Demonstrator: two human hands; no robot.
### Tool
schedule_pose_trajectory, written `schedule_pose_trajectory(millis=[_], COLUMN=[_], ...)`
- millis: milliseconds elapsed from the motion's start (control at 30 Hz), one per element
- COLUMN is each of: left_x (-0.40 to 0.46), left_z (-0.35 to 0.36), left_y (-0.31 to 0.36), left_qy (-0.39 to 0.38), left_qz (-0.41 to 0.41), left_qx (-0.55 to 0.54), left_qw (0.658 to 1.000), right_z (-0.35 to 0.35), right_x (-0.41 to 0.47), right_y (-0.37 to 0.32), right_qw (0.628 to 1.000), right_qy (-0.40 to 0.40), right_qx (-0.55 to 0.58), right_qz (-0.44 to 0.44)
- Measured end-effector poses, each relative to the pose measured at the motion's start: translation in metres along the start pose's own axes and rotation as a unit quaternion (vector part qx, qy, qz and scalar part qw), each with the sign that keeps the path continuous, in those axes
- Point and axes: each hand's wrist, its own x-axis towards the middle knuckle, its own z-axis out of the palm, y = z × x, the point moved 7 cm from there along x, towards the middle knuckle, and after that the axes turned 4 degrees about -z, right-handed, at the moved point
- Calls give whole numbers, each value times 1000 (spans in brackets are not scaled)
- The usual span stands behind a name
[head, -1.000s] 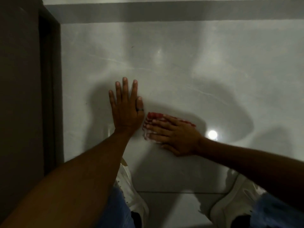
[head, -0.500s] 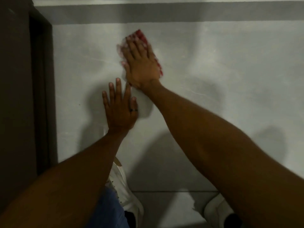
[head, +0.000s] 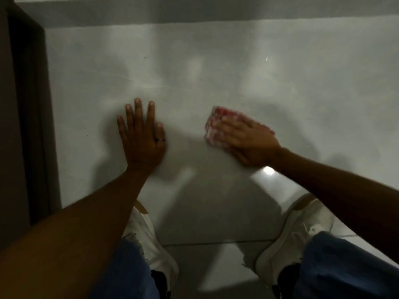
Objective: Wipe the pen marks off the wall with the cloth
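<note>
Cloth [head: 216,126]: red-and-white, blurred, being pressed flat against the wall [head: 237,72] under the right hand [head: 248,141], low on the pale surface and well to the right of the left hand [head: 142,139].

Head view, the only one supplied:
- Right hand: fingers being laid out over the cloth, palm down on it, pinning it rather than clutching it; judged so that a broad patch is being rubbed at once.
- Left hand: being spread open and flat on bare wall, nothing held; judged to be bracing the body. A dark ring [head: 160,139] is being worn.
- Pen marks: none can be told apart in the blur.
- Wall: glossy, pale grey, with a bright lamp reflection [head: 268,170] being thrown back just below the right wrist.
- Room: dim; a dark door frame [head: 28,126] is bounding the wall at left; white shoes [head: 289,240] and blue trouser legs [head: 345,268] are showing below.
</note>
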Motion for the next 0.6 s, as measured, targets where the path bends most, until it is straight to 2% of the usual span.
schedule_pose_trajectory(millis=[67, 133, 200, 267, 333, 400, 433, 467, 500, 533, 567, 600], left_x=[1, 2, 1, 2, 2, 6, 8, 6, 2, -5, -20, -36], left_z=[1, 3, 5, 4, 1, -8, -16, -27, -44, -68, -96, -129], left_y=[-2, -4, -3, -2, -3, -6, -7, -7, -6, -6, -2, 4], left_qy=[5, 5, 5, -1, -43, -131, -193, -261, -330, -382, -423, -452], left_qz=[0, 6, 5, -3, -18, -26, -36, -69, -140, -254, -361, -434], left_qx=[4, 9, 17, 22, 15, -32, -65, -111, -182, -263, -334, -394], left_qw=[1000, 1000, 1000, 1000, 999, 991, 978, 957, 916, 848, 761, 672], right_z=[-25, -43, -54, -62, -58, -54, -55, -59, -69, -83, -101, -118], right_x=[26, 52, 75, 95, 106, 110, 110, 106, 103, 99, 94, 94], right_y=[48, 92, 122, 119, 86, 34, 4, -26, -54, -80, -106, -131], right_qw=[992, 972, 936, 896, 880, 897, 894, 863, 790, 676, 539, 412], right_qy=[76, 92, 84, 112, 107, 57, 44, 60, 104, 162, 217, 243], right_qx=[-9, 17, 68, 112, 140, 168, 221, 314, 436, 550, 639, 705], right_qz=[105, 214, 334, 415, 441, 405, 388, 391, 418, 462, 504, 524])
